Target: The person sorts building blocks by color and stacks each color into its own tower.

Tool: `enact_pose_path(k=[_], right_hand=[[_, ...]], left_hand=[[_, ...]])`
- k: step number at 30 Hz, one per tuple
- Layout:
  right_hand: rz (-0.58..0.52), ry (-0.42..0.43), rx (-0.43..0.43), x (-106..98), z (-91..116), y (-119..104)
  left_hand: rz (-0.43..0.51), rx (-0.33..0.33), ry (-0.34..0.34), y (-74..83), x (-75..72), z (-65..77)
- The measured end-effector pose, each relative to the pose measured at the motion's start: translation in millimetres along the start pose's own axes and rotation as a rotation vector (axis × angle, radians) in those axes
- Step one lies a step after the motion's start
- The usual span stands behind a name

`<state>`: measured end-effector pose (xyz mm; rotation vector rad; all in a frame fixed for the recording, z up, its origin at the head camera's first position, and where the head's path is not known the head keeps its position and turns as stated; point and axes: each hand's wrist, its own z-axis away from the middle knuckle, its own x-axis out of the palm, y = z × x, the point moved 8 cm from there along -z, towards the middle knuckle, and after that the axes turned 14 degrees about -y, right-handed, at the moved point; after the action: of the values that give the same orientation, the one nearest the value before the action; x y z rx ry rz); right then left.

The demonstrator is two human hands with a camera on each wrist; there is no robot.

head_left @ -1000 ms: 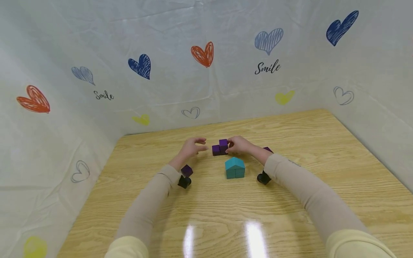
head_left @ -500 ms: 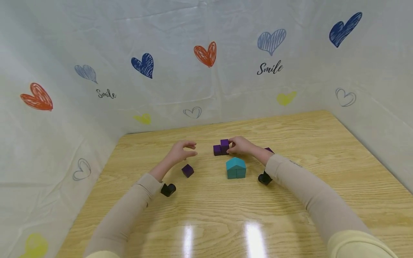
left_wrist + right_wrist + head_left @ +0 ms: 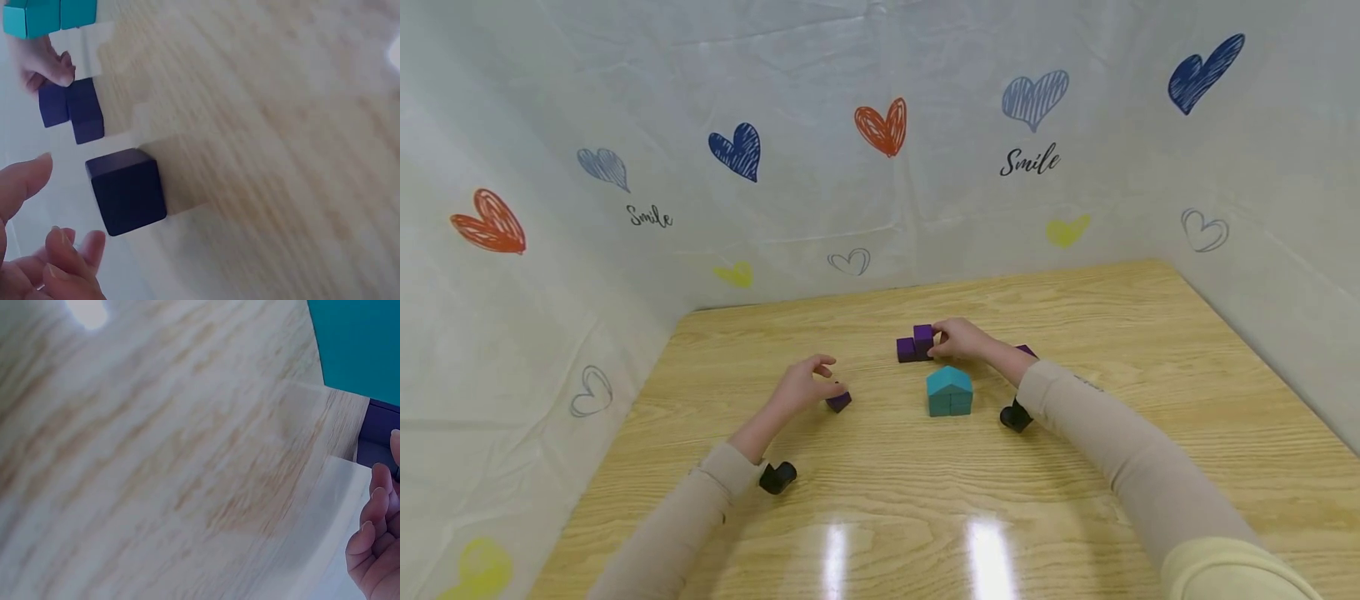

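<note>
In the head view my left hand (image 3: 801, 385) hovers with fingers loosely bent beside a loose purple cube (image 3: 839, 402), partly hiding it. The left wrist view has that cube (image 3: 128, 194) standing apart from the thumb and fingers. At the back of the table my right hand (image 3: 964, 340) pinches a taller purple block (image 3: 922, 342) by its right side. Against its left side sits a lower purple cube (image 3: 906, 350). Only the edge of the purple pieces (image 3: 378, 434) shows in the right wrist view, by the curled fingers (image 3: 376, 506).
A teal house shape (image 3: 950, 392) of several blocks with a peaked top stands in front of the purple blocks. Another purple block (image 3: 1026, 350) is half hidden behind the right wrist. White sheeting with hearts (image 3: 880, 125) bounds the wooden table (image 3: 887, 500).
My left hand has moved away from the purple blocks, left and toward the near side, over to the loose purple cube. The right hand stays at the taller block.
</note>
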<state>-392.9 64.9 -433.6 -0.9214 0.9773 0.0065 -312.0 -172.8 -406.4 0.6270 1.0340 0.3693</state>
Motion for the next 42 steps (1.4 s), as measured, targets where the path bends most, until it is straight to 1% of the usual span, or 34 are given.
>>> enact_pose_path(k=[1, 4, 7, 12, 17, 21, 22, 25, 28, 29, 31, 33, 38, 42], right_hand=[[0.005, -0.008, 0.042, -0.8, 6.1, -8.1], [0.016, 0.007, 0.046, -0.3, 10.2, -11.5], [0.031, 0.013, 0.056, 0.7, 12.6, -12.9], [0.027, 0.018, 0.061, 1.2, 12.7, -12.8], [0.029, 0.017, 0.060, 0.8, 12.1, -13.5], [0.012, -0.001, 0.055, 1.4, 7.9, -8.6], [0.003, 0.003, 0.015, 2.7, 2.1, -0.4], [-0.002, -0.005, -0.007, 3.8, -1.4, 3.8], [-0.007, 0.005, -0.003, 3.6, 0.4, 1.9], [-0.002, -0.001, 0.037, 2.4, 5.6, -5.7], [0.017, 0.012, 0.030, 1.8, 8.4, -9.4], [0.030, 0.019, 0.040, 1.3, 11.0, -11.9], [0.030, 0.023, 0.050, 0.4, 12.3, -12.4], [0.019, 0.018, 0.058, -0.3, 12.0, -11.7]], left_hand=[[-0.006, -0.010, -0.002, -1.4, 2.4, 0.8], [-0.024, -0.041, -0.013, -5.9, 10.1, 3.3], [-0.056, -0.057, -0.004, -8.7, 15.3, 6.4], [-0.053, -0.068, 0.028, -12.2, 17.9, 11.5], [-0.032, -0.079, 0.026, -15.6, 19.5, 12.3], [-0.038, -0.093, 0.030, -16.7, 19.5, 11.9], [-0.044, -0.091, 0.035, -16.3, 19.2, 12.1], [-0.069, -0.085, 0.052, -15.1, 18.4, 12.7], [-0.090, -0.074, 0.071, -12.8, 17.5, 13.3], [-0.092, -0.073, 0.076, -12.5, 17.4, 13.4], [-0.096, -0.068, 0.086, -11.1, 16.6, 13.8], [-0.098, -0.066, 0.093, -10.3, 16.1, 13.8], [-0.104, -0.067, 0.111, -7.0, 12.8, 12.8], [-0.098, -0.052, 0.119, -4.2, 9.5, 9.8]])
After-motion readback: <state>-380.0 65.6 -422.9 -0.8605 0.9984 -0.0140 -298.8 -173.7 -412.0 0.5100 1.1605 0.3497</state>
